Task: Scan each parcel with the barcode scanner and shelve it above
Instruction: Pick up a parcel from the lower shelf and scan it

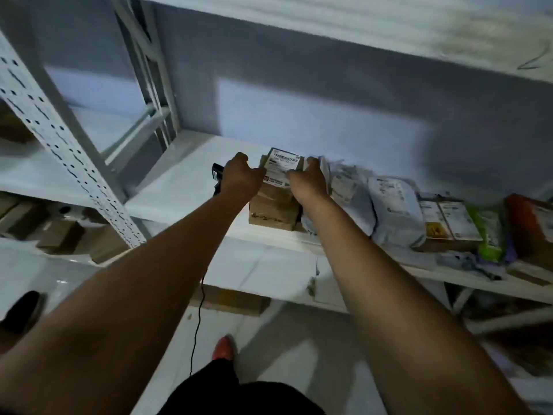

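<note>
Nearest, the left forearm (119,295) and right forearm (404,295) stretch upward together, since the goal sits high. Below the stack of brown cardboard boxes (273,214), a thin black cable (197,319) dangles toward the floor; it probably belongs to the black barcode scanner (216,175). The stack rests on the white metal shelf (185,190), near its front edge. On top of the stack sits the small brown cardboard parcel with a white label (282,161), label up. The left hand (241,178), just left of the stack's top, has its fingers curled round the scanner's handle while its knuckles steady the parcel's side, likely so the scanner need not be put down. The right hand (308,181) grips the parcel's opposite side, fingers curled over the far edge, seemingly to square it on the stack. Just right of the stack lie grey plastic mailer bags (389,208).
</note>
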`<state>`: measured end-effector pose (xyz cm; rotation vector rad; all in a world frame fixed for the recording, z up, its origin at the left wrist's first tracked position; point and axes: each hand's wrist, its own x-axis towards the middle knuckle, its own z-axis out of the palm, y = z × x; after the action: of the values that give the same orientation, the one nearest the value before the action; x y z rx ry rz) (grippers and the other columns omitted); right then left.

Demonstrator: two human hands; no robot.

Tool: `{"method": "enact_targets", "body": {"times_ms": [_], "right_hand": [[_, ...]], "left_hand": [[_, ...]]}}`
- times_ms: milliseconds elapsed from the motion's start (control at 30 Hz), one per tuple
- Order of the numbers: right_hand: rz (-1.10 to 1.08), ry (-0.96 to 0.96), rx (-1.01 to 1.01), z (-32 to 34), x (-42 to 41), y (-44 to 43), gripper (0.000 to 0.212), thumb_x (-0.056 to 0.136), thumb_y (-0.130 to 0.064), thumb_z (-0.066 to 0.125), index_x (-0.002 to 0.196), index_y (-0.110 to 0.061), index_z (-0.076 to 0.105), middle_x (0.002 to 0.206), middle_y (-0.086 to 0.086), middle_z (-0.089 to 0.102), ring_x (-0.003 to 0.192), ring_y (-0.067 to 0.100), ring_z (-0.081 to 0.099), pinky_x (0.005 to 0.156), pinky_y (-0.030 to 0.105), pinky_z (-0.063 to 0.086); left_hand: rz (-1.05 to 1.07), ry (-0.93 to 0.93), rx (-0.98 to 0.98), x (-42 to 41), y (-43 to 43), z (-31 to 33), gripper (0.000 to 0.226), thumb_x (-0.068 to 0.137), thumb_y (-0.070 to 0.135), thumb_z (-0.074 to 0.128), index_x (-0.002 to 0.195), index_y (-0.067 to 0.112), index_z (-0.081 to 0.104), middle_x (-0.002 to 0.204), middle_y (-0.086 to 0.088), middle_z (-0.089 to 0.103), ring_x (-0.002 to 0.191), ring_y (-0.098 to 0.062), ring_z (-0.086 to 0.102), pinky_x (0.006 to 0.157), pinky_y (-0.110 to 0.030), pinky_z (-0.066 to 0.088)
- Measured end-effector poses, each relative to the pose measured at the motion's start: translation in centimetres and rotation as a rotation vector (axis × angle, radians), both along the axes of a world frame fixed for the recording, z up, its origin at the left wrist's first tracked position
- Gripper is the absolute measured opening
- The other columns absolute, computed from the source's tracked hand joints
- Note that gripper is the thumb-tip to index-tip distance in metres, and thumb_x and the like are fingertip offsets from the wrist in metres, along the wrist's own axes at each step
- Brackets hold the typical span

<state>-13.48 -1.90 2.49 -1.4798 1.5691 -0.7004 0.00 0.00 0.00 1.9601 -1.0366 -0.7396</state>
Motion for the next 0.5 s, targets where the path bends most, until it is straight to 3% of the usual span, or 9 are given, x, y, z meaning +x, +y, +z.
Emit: {"method": "enact_targets", "body": {"times_ms": [100, 200, 267, 367, 400, 500], "right_hand": [[-0.175, 0.005, -0.030, -2.3, 2.7, -1.4, 0.036, 0.092, -0.013, 0.056, 0.128, -0.012, 0.057, 0.127, 0.013, 0.066, 0.115, 0.032, 0.065, 0.095, 0.041, 0.054], [-0.323, -0.130, 0.010, -4.6, 3.4, -2.9, 0.040, 0.096, -0.021, 0.051, 0.136, -0.017, 0.057, 0.121, 0.005, 0.068, 0.108, 0.025, 0.066, 0.091, 0.034, 0.054], [-0.402, -0.253, 0.045, -5.4, 3.4, -4.1, 0.043, 0.096, -0.026, 0.055, 0.138, -0.018, 0.058, 0.115, 0.002, 0.072, 0.097, 0.019, 0.070, 0.084, 0.032, 0.056], [-0.406, -0.332, 0.029, -6.4, 3.4, -5.3, 0.017, 0.093, -0.024, 0.061, 0.108, -0.018, 0.067, 0.099, 0.002, 0.073, 0.088, 0.021, 0.072, 0.086, 0.041, 0.060], [-0.412, -0.335, 0.016, -6.8, 3.6, -5.6, 0.008, 0.095, -0.021, 0.062, 0.102, -0.022, 0.067, 0.096, 0.001, 0.072, 0.089, 0.022, 0.071, 0.087, 0.041, 0.059], [-0.441, -0.415, -0.023, -7.7, 4.2, -5.8, 0.015, 0.093, -0.017, 0.065, 0.100, -0.029, 0.071, 0.097, -0.003, 0.075, 0.091, 0.019, 0.072, 0.087, 0.037, 0.059]], "left_hand": [[-0.003, 0.122, 0.062, 1.1, -2.0, -1.4, 0.061, 0.101, 0.031, 0.064, 0.151, 0.003, 0.044, 0.145, -0.017, 0.057, 0.130, -0.028, 0.056, 0.088, -0.020, 0.038], [0.032, 0.288, 0.084, 1.8, -3.6, -3.5, 0.069, 0.099, 0.042, 0.065, 0.152, 0.004, 0.044, 0.149, -0.015, 0.054, 0.135, -0.029, 0.052, 0.104, -0.027, 0.041], [0.054, 0.356, 0.091, 2.2, -4.6, -4.7, 0.072, 0.094, 0.053, 0.065, 0.148, 0.008, 0.052, 0.143, -0.011, 0.059, 0.130, -0.028, 0.056, 0.097, -0.028, 0.041], [0.021, 0.434, 0.075, 2.1, -5.7, -6.4, 0.058, 0.089, 0.058, 0.064, 0.116, 0.007, 0.073, 0.108, -0.005, 0.076, 0.105, -0.027, 0.070, 0.081, -0.032, 0.051], [0.023, 0.479, 0.061, 2.0, -6.0, -6.7, 0.053, 0.087, 0.056, 0.065, 0.107, 0.009, 0.076, 0.100, -0.004, 0.078, 0.101, -0.027, 0.072, 0.082, -0.034, 0.055], [0.073, 0.610, 0.001, 1.9, -5.9, -6.7, 0.034, 0.087, 0.046, 0.071, 0.096, 0.014, 0.080, 0.091, -0.001, 0.081, 0.094, -0.024, 0.075, 0.092, -0.042, 0.059]]}}
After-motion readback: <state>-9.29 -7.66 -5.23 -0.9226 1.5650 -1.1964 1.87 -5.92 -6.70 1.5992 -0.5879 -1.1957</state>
